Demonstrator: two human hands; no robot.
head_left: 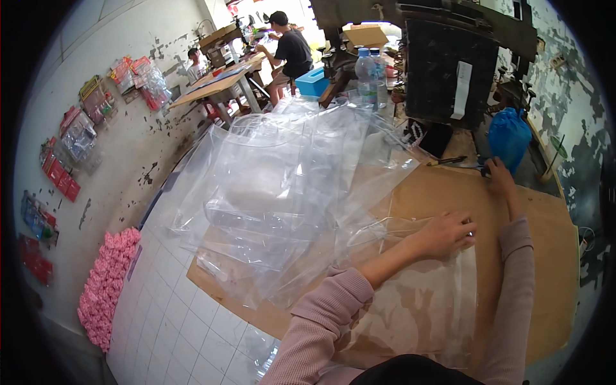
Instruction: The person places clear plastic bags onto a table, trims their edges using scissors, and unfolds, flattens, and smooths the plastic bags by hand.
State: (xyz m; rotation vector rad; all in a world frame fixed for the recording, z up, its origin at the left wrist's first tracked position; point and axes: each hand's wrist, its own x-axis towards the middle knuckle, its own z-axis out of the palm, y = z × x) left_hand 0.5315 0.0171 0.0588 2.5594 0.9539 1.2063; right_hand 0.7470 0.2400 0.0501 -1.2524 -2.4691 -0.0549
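A clear plastic sheet lies over brown board in front of me. My left hand rests at its upper right corner, fingers curled closed on the plastic. A small shiny spot shows at those fingers. Farther off, my right hand stretches to the back edge of the board, beside a knotted blue plastic bag. Its fingers are closed around a small dark thing, mostly hidden. Just left of it lies a thin tool with a yellowish tip. A large loose heap of clear plastic covers the table's left and middle.
Brown board covers the right of the white gridded table. At the back stand a black machine panel, water bottles and a blue box. Pink bundled material hangs at left. Two people sit at a far table.
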